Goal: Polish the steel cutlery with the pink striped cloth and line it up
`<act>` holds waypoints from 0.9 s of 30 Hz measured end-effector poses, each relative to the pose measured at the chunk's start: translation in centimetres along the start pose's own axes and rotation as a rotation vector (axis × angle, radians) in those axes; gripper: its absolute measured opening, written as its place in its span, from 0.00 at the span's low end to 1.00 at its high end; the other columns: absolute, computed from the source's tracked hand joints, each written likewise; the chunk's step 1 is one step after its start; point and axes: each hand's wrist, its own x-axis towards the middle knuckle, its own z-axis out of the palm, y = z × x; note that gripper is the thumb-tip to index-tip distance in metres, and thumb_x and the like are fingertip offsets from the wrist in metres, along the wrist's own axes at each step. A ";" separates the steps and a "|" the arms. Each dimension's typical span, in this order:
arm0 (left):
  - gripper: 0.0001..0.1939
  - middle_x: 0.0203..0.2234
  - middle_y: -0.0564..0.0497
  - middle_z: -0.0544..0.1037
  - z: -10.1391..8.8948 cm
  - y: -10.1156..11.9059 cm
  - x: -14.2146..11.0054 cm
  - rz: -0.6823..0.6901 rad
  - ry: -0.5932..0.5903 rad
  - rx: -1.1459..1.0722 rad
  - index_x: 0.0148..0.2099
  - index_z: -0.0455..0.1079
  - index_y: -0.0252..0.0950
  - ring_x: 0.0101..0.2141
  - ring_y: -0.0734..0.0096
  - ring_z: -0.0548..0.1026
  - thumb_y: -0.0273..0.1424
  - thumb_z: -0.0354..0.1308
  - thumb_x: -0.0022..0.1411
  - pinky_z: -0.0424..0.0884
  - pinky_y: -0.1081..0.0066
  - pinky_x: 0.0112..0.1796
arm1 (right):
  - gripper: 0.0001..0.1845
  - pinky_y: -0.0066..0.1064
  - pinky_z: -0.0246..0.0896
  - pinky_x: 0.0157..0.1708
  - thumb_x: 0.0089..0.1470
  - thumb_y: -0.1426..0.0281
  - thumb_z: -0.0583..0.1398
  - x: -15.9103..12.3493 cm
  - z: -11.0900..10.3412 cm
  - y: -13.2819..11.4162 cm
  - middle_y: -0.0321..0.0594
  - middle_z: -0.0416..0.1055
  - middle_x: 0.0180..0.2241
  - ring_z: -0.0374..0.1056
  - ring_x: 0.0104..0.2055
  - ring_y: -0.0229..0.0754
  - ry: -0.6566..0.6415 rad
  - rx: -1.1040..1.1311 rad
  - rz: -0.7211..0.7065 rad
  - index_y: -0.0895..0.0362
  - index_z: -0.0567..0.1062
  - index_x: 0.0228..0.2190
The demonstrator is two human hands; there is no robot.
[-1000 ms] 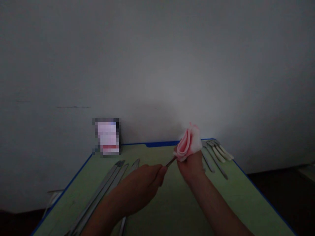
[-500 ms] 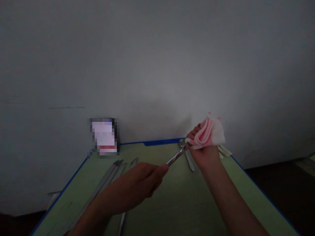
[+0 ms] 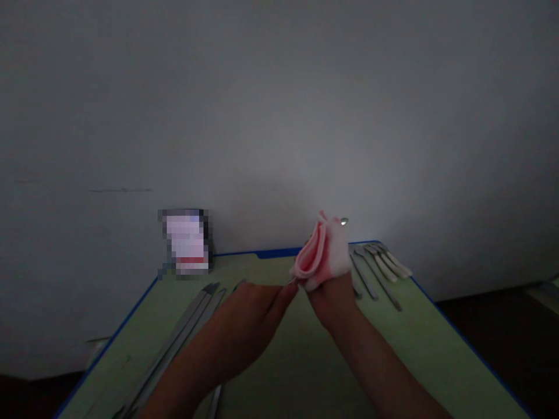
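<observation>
My left hand [image 3: 257, 314] is closed on the handle end of a metal spoon, just below the cloth. Most of the spoon [image 3: 344, 221] is covered; only its small, shiny, rounded tip shows past the far side of the cloth. A folded pink and white cloth [image 3: 336, 250] is wrapped about it, and my right hand [image 3: 329, 297] grips the cloth around the spoon. The right fingers are largely hidden behind the folds. Both hands are held close together above the green table [image 3: 297, 372].
Several long knives [image 3: 187, 320] lie along the table's left side. Forks and other cutlery [image 3: 379, 267] with metal or pale handles are lined up at the back right. A phone-like device [image 3: 187, 243], blurred out, leans on the wall [image 3: 279, 116] at the back left.
My right hand and the cloth went right and up along the spoon, baring its handle, then came back left to my left hand. The spoon's tip now shows beyond the cloth.
</observation>
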 end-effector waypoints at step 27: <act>0.19 0.14 0.55 0.68 -0.8 1.2 -1.3 0.101 0.299 0.268 0.28 0.66 0.38 0.16 0.75 0.65 0.43 0.43 0.63 0.53 0.72 0.21 | 0.13 0.19 0.44 0.13 0.55 0.66 0.53 0.1 -0.1 -2.8 0.25 0.51 0.15 0.46 0.15 0.30 0.046 0.291 0.030 0.54 0.58 0.21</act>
